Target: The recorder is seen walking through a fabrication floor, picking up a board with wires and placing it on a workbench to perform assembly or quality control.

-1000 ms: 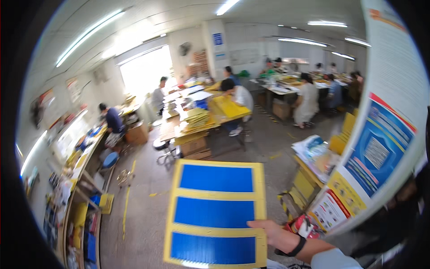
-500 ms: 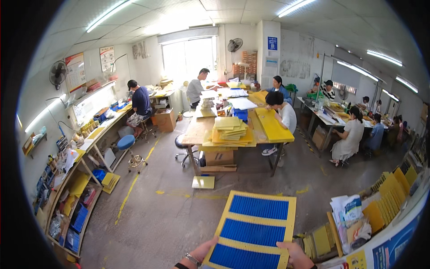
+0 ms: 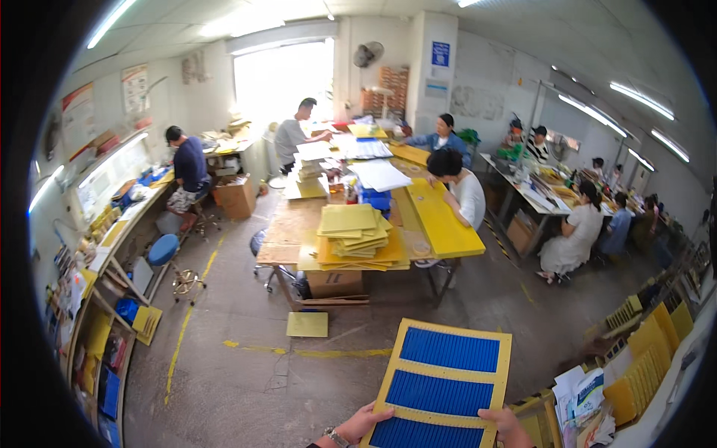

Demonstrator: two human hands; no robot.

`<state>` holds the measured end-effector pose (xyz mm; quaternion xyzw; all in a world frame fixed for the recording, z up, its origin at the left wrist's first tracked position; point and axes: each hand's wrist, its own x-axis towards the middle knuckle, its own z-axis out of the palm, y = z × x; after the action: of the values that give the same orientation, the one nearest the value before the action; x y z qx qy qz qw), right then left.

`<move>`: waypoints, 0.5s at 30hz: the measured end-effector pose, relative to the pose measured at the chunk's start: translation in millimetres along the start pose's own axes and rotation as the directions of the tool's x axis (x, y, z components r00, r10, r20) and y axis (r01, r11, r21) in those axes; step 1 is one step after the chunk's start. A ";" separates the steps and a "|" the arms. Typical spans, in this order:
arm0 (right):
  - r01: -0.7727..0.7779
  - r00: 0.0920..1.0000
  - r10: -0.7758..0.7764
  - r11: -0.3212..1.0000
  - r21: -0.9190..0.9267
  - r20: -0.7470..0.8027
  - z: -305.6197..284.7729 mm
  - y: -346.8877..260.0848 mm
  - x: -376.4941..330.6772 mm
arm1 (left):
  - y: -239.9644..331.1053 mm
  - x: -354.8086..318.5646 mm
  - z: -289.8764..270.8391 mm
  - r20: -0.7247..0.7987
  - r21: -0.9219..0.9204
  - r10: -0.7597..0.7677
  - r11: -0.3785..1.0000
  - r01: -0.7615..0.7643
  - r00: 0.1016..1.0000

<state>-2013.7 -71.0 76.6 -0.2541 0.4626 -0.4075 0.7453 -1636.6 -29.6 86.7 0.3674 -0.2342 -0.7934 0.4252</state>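
Note:
A flat yellow panel (image 3: 444, 376) with three windows of thin blue strips is held out in front of me at the lower middle, its lower edge cut off by the picture. My left hand (image 3: 361, 422) grips its left edge, with a metal-banded watch on that wrist. On the opposite edge, my right hand (image 3: 505, 425) has its thumb over the front of the frame. The fingers behind the panel are hidden on both sides.
Ahead stands a worktable (image 3: 293, 228) bearing a stack of yellow boards (image 3: 349, 233); several people sit around it. A blue stool (image 3: 163, 250) and a shelved bench (image 3: 112, 257) are at left. At right, yellow boards (image 3: 644, 373) lean beside a bag.
The view has shifted toward the worktable, which appears nearer and further left. The panel sits slightly further right in the picture, still in both hands.

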 end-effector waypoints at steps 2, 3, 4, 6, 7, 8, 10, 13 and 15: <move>0.021 0.995 -0.024 0.999 -0.031 -0.097 -12.0 -11.5 12.8 | 23.8 36.9 -2.0 0.026 -0.006 -0.132 0.991 0.132 0.991; 0.039 0.986 -0.052 0.996 -0.082 -0.160 -16.2 -17.0 17.5 | 36.1 55.0 2.2 0.020 0.062 -0.160 0.985 0.159 0.987; 0.040 0.982 -0.049 0.998 -0.053 -0.183 -15.4 -23.6 22.1 | 49.7 74.5 5.9 0.012 0.136 -0.182 0.975 0.178 0.983; 0.157 0.965 -0.162 0.987 -0.038 -0.207 -20.7 -42.0 33.3 | 69.4 118.4 19.9 0.032 0.173 -0.223 0.961 0.214 0.974; 0.205 0.946 -0.207 0.978 -0.035 -0.249 -30.2 -48.9 39.9 | 75.7 141.9 29.9 0.063 0.198 -0.246 0.953 0.230 0.967; 0.207 0.946 -0.205 0.978 -0.017 -0.252 -37.4 -56.8 46.8 | 83.0 166.7 40.3 0.089 0.223 -0.263 0.945 0.238 0.961; 0.221 0.833 -0.177 0.975 0.021 -0.524 -52.2 -78.0 52.5 | 95.3 217.6 69.6 0.120 0.285 -0.271 0.931 0.229 0.955; 0.219 0.848 -0.168 0.975 0.043 -0.503 -75.8 -111.1 76.4 | 111.2 292.0 98.3 0.183 0.373 -0.281 0.907 0.198 0.942; 0.264 0.795 -0.222 0.965 -0.008 -0.565 -84.0 -149.8 98.7 | 122.6 347.0 123.6 0.203 0.397 -0.259 0.903 0.162 0.944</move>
<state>-2121.1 -235.0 105.0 -0.1535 0.6096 -0.5725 0.5264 -1799.5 -380.9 114.1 0.3617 -0.3918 -0.8155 0.2251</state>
